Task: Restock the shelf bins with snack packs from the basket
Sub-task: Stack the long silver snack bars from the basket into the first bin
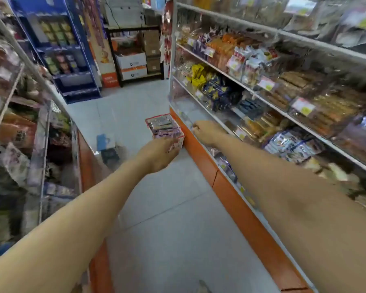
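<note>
A small red-and-white basket [175, 142] sits on the floor against the orange base of the right shelf, filled with purple snack packs [164, 127]. My left hand [159, 155] grips the basket's near wall, fingers curled round its rim. Further right, my right hand [205, 131] reaches to the front edge of the lowest clear shelf bin [184, 104], fingers curled at the bin's lip; whether it holds anything I cannot tell. The view is blurred.
The right shelf [262, 96] carries clear bins of packed snacks on several levels above an orange plinth [241, 204]. Another shelf [40, 144] lines the left side. A blue display stand [72, 60] and stacked boxes [133, 64] close the aisle's far end.
</note>
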